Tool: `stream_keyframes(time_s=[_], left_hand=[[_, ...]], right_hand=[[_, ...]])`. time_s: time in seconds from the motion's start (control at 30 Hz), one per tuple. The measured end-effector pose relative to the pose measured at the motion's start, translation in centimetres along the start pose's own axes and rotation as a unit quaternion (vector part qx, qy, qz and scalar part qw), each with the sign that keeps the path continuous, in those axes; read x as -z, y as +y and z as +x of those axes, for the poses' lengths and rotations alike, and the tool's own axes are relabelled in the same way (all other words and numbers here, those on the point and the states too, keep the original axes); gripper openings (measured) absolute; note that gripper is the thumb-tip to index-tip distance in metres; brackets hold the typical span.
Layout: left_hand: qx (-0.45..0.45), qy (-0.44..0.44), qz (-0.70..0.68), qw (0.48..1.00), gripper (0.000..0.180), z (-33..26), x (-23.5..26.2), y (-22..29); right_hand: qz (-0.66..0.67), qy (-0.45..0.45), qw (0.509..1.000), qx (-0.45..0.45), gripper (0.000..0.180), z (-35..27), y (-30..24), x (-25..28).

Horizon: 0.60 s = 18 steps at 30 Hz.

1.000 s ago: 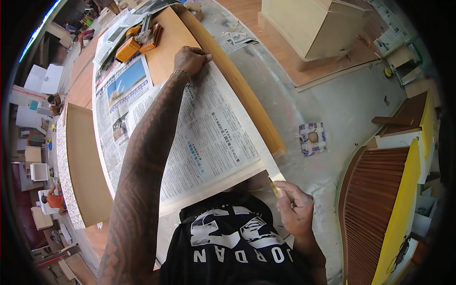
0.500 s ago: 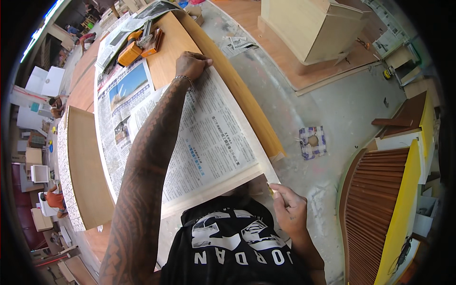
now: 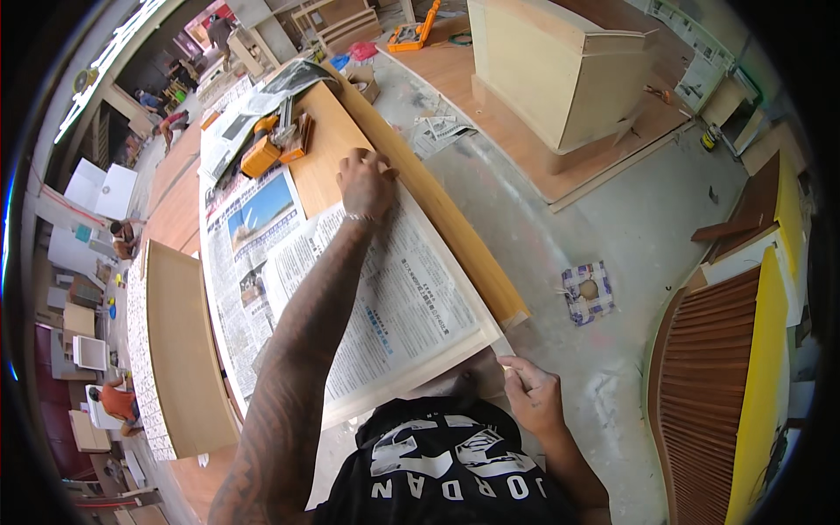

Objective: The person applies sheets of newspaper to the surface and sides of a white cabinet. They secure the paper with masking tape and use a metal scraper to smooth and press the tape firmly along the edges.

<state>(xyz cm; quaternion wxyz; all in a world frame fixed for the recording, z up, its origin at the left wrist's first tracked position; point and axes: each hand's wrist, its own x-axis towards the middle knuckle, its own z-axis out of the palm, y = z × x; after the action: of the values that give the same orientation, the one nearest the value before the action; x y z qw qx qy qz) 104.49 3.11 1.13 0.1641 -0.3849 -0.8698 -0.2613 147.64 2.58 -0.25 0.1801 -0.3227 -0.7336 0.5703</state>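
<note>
Head camera shows me the left hand (image 3: 367, 185) loosely curled at the far edge of newspaper (image 3: 394, 289) covering a wooden panel (image 3: 334, 142), its grip something I cannot tell, while the right hand (image 3: 534, 394) pinches, fingers folded nearly closed, a pale strip (image 3: 501, 347) at the near right corner.

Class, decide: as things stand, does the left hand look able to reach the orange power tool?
Probably yes: bare wooden board shows between the left hand and the orange power tool, though the hand would have to leave the newspaper.
</note>
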Motion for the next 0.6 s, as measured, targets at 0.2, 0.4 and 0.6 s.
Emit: stream_keyframes(time_s=[0.2, 0.4, 0.6], left_hand=[[-0.107, -0.138, 0.098, 0.98, 0.048, -8.5, 2.5, 5.3], [-0.217, -0.218, -0.062, 0.95, 0.062, -20.1, 8.0, 12.6], [-0.19, -0.269, -0.118, 0.937, 0.065, -23.5, 11.0, 12.6]], right_hand=[[0.011, 0.013, 1.0, 0.024, 0.021, 0.0, 0.1, -0.2], [0.018, -0.002, 1.0, 0.01, 0.019, -0.2, 0.8, -0.3], [0.018, -0.023, 0.998, -0.058, 0.025, 0.0, 1.7, -0.8]])
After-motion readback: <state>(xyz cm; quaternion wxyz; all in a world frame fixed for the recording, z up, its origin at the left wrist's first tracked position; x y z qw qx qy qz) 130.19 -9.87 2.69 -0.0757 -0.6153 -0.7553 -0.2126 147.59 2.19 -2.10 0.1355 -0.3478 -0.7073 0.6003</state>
